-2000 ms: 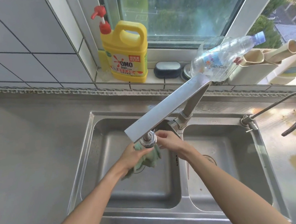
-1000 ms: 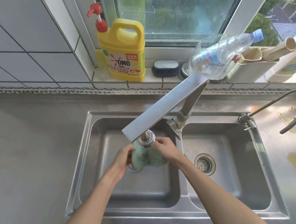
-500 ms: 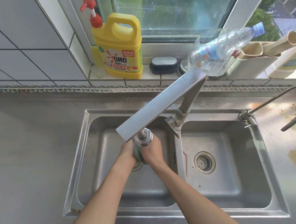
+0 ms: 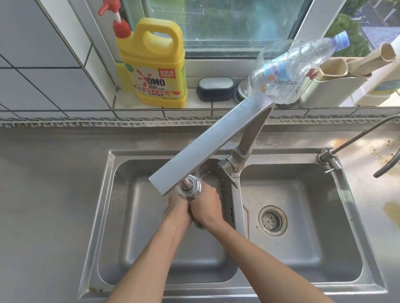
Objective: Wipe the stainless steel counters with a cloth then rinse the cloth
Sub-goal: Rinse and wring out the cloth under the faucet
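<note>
Crumpled wet cloth (image 4: 197, 223), colour not readable: only dark sliver shows, squeezed between my 2 palms over left basin of double stainless steel sink (image 4: 138, 226), directly under round chrome spray head (image 4: 188, 190) of flat grey faucet (image 4: 208, 146). Long axis hidden.

Left hand (image 4: 178, 209), right hand (image 4: 206, 206) pressed together, both wrapped on cloth, equally near. My read: rinse step, wring comes next.

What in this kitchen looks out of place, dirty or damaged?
The counter right of the sink carries yellow-brown stains and specks. A clear plastic bottle lies tilted on the sill holder. Rust-like spots mark the sink's front left corner.
</note>
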The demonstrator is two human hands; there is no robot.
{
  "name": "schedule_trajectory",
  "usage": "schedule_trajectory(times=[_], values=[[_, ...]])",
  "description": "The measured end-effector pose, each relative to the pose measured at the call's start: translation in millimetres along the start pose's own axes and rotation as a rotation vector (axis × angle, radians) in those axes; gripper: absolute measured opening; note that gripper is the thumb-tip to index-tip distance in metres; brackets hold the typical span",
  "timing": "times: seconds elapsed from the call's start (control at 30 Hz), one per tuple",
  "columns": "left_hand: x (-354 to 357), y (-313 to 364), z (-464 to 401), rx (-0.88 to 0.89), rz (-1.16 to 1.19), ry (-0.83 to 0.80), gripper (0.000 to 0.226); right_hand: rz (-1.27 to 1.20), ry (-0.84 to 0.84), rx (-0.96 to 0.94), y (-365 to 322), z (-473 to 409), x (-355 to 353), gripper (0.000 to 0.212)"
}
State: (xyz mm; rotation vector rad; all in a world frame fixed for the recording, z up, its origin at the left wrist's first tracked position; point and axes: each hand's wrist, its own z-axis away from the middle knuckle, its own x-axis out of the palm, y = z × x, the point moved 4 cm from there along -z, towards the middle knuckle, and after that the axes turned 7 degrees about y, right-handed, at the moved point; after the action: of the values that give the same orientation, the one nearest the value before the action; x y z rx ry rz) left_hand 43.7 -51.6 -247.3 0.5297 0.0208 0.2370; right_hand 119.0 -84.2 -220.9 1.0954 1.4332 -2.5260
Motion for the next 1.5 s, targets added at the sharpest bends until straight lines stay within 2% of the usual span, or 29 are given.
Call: schedule_trajectory(times=[0.1, 0.2, 0.23, 0.33, 0.43, 0.5, 0.63, 0.77, 0.9, 0.97, 1.1, 1.2, 1.27, 1.33, 1.4, 1.5], values=[[7, -10, 5, -0.049, -0.015, -0.030, 0.037, -0.036, 0.091, 0.093, 3, -20, -8, 0.037], [3, 8, 5, 0.030, -0.033, -0.072, 0.034, 0.016, 0.062, 0.014, 3, -3, 5, 0.021], [1, 16, 5, 0.094, -0.093, -0.024, 0.033, 0.029, 0.033, -0.017, 1, 6, 8, 0.019], [3, 12, 6, 0.165, -0.152, 0.042, 0.032, 0.061, 0.019, -0.030, -1, -5, 2, 0.027], [6, -4, 9, 0.030, -0.095, -0.038, 0.032, 0.026, 0.092, 0.044, -1, -23, -7, 0.034], [1, 3, 5, -0.092, 0.024, -0.077, 0.032, 0.022, 0.073, 0.022, -4, -9, 2, 0.025], [-5, 13, -2, -0.158, 0.096, 0.019, 0.034, 0.001, -0.030, 0.012, -7, 7, 10, 0.017], [-6, -2, -3, -0.132, -0.012, 0.046, 0.035, -0.018, 0.009, 0.032, -10, -20, 0, 0.028], [-11, 12, -6, -0.114, 0.017, 0.032, 0.034, 0.069, -0.029, -0.020, -5, 9, 15, 0.021], [-5, 7, 4, -0.077, -0.018, -0.027, 0.034, 0.087, -0.042, -0.042, -7, 3, 8, 0.018], [5, -7, 10, -0.135, -0.057, -0.048, 0.036, 0.060, 0.063, 0.002, -9, -25, -11, 0.034], [-2, 9, -6, -0.230, 0.102, 0.002, 0.035, 0.159, -0.007, -0.084, -7, 0, 8, 0.019], [-2, 8, -5, -0.244, 0.134, -0.033, 0.032, 0.150, -0.034, -0.093, -7, 6, 8, 0.026], [-1, -2, 11, -0.176, -0.006, -0.073, 0.024, 0.122, 0.003, -0.048, -8, -10, -3, 0.031], [0, -8, 13, -0.140, -0.046, -0.081, 0.021, 0.072, 0.070, 0.016, -7, -20, -12, 0.037], [-2, 6, 3, -0.169, 0.040, -0.070, 0.030, 0.099, 0.028, -0.045, -8, -1, 2, 0.018]])
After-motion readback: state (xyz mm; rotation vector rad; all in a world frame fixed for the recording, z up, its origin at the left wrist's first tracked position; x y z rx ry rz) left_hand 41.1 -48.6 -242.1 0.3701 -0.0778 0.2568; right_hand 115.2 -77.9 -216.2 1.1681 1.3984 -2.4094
